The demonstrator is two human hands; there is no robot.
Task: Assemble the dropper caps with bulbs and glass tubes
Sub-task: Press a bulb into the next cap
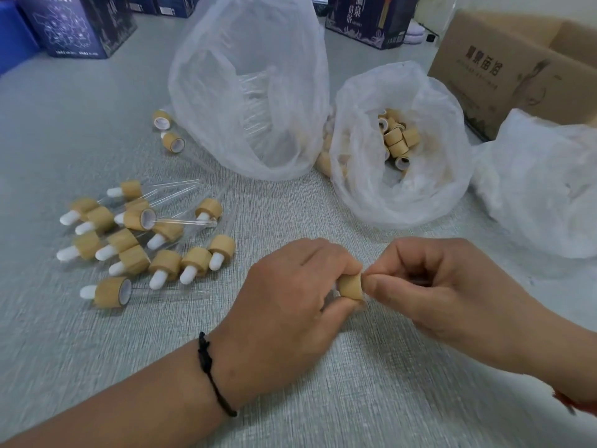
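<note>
My left hand (290, 295) grips a tan bamboo-look dropper cap (351, 286) just above the table. My right hand (429, 282) pinches at the cap's right end with thumb and forefinger; what it holds there is hidden. A pile of assembled droppers (142, 240), tan caps with white bulbs and clear glass tubes, lies to the left. A clear bag (397, 189) holding loose tan caps (396, 140) sits behind my right hand. A taller clear bag (252, 92) behind my left hand holds glass tubes.
A third crumpled plastic bag (542, 185) lies at the right. A brown cardboard box (504, 69) stands at the back right. Dark printed boxes (77, 24) line the far edge. Two single caps (168, 130) lie beside the tall bag.
</note>
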